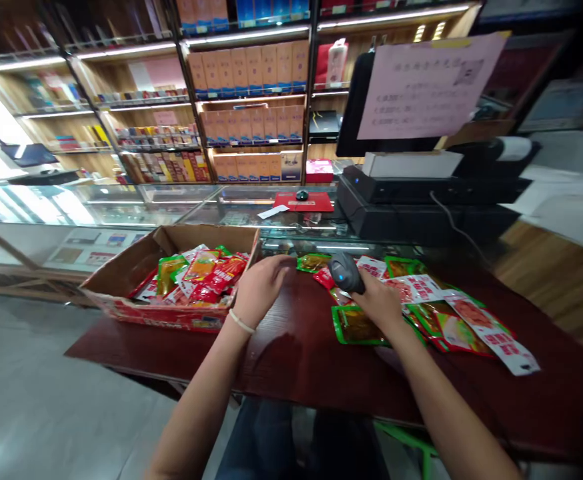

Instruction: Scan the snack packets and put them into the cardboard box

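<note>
My left hand (263, 285), with a pale band at the wrist, hovers over the dark red table just beside the right end of a cardboard box (159, 316). Its fingers are loosely bent and apart, and no object shows in them. Red, green and white snack packets (211, 277) fill the box. In my right hand (382, 301) is a dark grey handheld barcode scanner (346, 273), its head pointing away to the left. Beneath and around it lie more packets, among them a green-edged brown packet (359, 325) and a long white-and-red packet (494, 330).
Behind the table (296, 363) runs a glass display counter (161, 203), with a mouse (302, 195) on a red mat. A black cash drawer (426, 217) and a screen with a pink notice (429, 90) stand at the back right. Boxes line the lit wall shelves.
</note>
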A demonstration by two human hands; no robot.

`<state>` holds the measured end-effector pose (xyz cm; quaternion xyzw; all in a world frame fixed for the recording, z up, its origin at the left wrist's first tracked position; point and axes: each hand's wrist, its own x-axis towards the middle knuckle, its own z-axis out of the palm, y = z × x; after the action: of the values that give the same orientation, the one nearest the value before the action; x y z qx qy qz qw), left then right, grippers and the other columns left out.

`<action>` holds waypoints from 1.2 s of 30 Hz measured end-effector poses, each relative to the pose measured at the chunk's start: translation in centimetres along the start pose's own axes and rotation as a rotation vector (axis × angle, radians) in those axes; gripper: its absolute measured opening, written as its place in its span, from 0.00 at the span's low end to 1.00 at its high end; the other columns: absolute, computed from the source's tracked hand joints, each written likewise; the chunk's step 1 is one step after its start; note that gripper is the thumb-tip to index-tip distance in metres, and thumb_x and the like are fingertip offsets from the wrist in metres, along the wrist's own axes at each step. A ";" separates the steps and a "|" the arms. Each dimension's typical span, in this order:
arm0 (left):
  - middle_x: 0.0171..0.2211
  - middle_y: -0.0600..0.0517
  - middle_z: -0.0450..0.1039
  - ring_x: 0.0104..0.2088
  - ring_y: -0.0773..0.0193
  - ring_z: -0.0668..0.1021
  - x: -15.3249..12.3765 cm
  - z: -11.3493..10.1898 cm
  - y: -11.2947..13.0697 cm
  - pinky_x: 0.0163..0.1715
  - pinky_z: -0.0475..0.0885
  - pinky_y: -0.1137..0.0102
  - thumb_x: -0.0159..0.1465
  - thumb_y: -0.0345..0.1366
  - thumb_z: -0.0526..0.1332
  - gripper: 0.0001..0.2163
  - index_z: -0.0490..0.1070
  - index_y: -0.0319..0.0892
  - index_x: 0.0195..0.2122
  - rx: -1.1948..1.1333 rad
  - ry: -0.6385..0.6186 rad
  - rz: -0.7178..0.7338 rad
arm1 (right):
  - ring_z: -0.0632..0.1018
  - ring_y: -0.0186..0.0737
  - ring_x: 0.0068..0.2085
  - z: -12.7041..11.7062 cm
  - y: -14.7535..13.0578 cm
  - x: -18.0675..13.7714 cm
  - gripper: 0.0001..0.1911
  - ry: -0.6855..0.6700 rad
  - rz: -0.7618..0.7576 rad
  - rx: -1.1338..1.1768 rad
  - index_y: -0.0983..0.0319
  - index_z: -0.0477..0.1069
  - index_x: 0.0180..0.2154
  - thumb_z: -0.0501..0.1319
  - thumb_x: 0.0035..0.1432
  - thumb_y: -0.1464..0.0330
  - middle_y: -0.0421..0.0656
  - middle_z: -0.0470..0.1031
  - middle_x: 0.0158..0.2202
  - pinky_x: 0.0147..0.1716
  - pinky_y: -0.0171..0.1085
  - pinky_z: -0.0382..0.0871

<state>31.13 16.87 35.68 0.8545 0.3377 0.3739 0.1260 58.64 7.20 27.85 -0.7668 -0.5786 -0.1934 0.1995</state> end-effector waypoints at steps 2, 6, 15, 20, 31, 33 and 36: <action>0.45 0.47 0.78 0.45 0.55 0.78 0.4 3.2 1.2 0.48 0.70 0.66 0.64 0.37 0.58 0.14 0.74 0.45 0.50 -0.053 -0.082 0.033 | 0.79 0.50 0.35 -0.5 1.3 0.1 0.23 0.012 0.043 -0.029 0.60 0.70 0.51 0.59 0.55 0.60 0.49 0.81 0.37 0.30 0.38 0.60; 0.41 0.48 0.79 0.42 0.57 0.79 1.2 10.7 3.0 0.44 0.70 0.68 0.65 0.39 0.58 0.11 0.77 0.46 0.45 -0.195 -0.225 0.066 | 0.78 0.50 0.36 -1.3 4.3 -0.1 0.22 -0.004 0.171 -0.060 0.60 0.70 0.50 0.58 0.55 0.59 0.48 0.80 0.37 0.30 0.38 0.59; 0.36 0.48 0.78 0.37 0.57 0.78 2.0 21.1 5.2 0.37 0.69 0.69 0.63 0.46 0.59 0.12 0.77 0.47 0.39 -0.251 -0.444 0.201 | 0.78 0.49 0.37 -2.5 9.1 -0.9 0.21 -0.050 0.383 -0.074 0.59 0.69 0.48 0.57 0.58 0.54 0.48 0.80 0.38 0.31 0.38 0.58; 0.38 0.45 0.75 0.42 0.53 0.75 0.8 21.9 5.8 0.43 0.67 0.65 0.57 0.54 0.63 0.20 0.75 0.46 0.44 -0.142 -0.467 0.375 | 0.78 0.50 0.38 -3.0 9.7 -1.0 0.20 -0.047 0.454 -0.088 0.59 0.69 0.47 0.58 0.58 0.54 0.48 0.80 0.37 0.31 0.38 0.57; 0.31 0.51 0.75 0.33 0.59 0.76 1.1 21.5 4.9 0.33 0.65 0.70 0.57 0.52 0.64 0.15 0.72 0.46 0.35 -0.309 -0.540 0.153 | 0.78 0.50 0.36 -2.6 9.8 -1.1 0.21 0.022 0.511 -0.087 0.60 0.69 0.46 0.58 0.58 0.53 0.48 0.80 0.35 0.30 0.38 0.56; 0.32 0.52 0.75 0.33 0.60 0.75 2.3 21.1 3.7 0.35 0.66 0.70 0.58 0.50 0.64 0.14 0.72 0.44 0.35 -0.447 -0.456 0.027 | 0.77 0.50 0.34 -2.4 9.9 -1.1 0.21 0.076 0.528 -0.091 0.60 0.70 0.45 0.58 0.57 0.53 0.49 0.80 0.34 0.29 0.38 0.56; 0.37 0.50 0.76 0.38 0.60 0.77 3.8 20.3 1.3 0.40 0.69 0.69 0.58 0.49 0.64 0.16 0.71 0.42 0.39 -0.779 -0.279 -0.237 | 0.77 0.49 0.33 -2.0 9.9 -1.2 0.22 0.148 0.555 -0.065 0.61 0.71 0.44 0.59 0.55 0.52 0.50 0.79 0.34 0.28 0.38 0.55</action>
<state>48.34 19.16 24.39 0.7409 0.2468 0.3375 0.5257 67.79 2.65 28.09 -0.8857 -0.3239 -0.2051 0.2618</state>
